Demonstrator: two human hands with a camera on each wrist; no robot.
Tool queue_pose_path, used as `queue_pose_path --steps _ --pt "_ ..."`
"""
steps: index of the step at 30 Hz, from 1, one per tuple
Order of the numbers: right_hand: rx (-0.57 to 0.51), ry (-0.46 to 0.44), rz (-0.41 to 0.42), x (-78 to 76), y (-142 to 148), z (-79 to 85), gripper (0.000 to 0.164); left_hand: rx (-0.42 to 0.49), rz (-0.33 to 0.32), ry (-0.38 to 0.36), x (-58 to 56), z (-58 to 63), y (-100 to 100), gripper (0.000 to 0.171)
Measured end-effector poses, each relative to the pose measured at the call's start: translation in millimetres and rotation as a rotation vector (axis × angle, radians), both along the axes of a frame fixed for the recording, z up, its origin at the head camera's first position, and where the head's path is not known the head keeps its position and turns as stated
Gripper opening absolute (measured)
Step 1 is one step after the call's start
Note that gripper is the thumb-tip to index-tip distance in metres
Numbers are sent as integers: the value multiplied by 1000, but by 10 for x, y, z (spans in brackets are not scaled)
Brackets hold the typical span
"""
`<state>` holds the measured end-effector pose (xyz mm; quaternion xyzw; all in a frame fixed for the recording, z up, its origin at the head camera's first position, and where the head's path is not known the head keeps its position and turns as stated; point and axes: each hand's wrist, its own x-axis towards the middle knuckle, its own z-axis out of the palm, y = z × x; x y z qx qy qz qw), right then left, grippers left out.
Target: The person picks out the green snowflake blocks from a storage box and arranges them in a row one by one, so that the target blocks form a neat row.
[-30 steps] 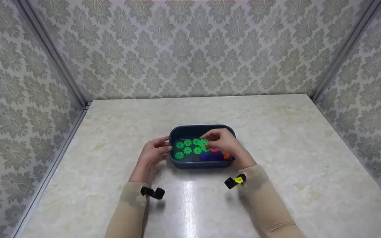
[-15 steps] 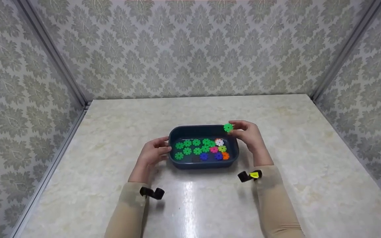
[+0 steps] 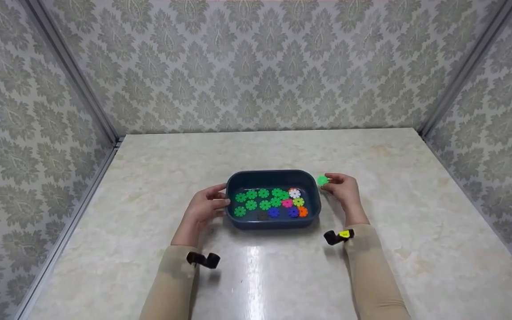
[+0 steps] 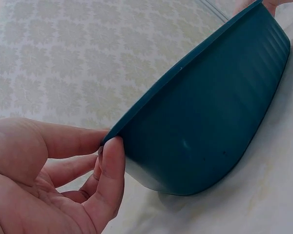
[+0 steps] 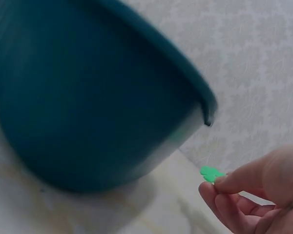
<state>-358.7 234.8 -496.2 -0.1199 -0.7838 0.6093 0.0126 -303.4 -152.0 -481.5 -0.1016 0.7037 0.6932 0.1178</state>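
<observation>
Right hand (image 3: 345, 189) is pinching one green piece (image 3: 322, 180) between thumb and fingertips, gap closed down to the piece's thickness; piece is hanging just outside the tub's back right corner. Left hand (image 3: 203, 206) is gripping the tub (image 3: 274, 225) by its left rim, thumb and fingers bent in close. Tub is sitting mid-table, well apart from the table's back edge and side edges.

Green piece is looking like thin moulded plastic, a notched flower-like disc: probably light, fairly stiff, hard to break, a bit slick on the flats; best hold likely at the notched edge, thumb against finger. Tub is seeming light too, smooth and semi-rigid, maybe sliding easily; lip is the good grip.

Inside, green pieces (image 3: 251, 205) are lying toward the left end; white (image 3: 295, 193), pink (image 3: 287, 203) and orange (image 3: 303, 211) ones are crowding the right. Table (image 3: 171, 160) is showing glossy, marble-like.
</observation>
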Motion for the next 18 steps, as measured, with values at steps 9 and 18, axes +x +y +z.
queue_pose_path --steps 9,18 --pt "133 -16 23 -22 23 -112 44 4 3 -19 3 1 -3 60" --pt "147 -46 37 -9 10 -89 45 29 2 -7 -1 -6 -5 60"
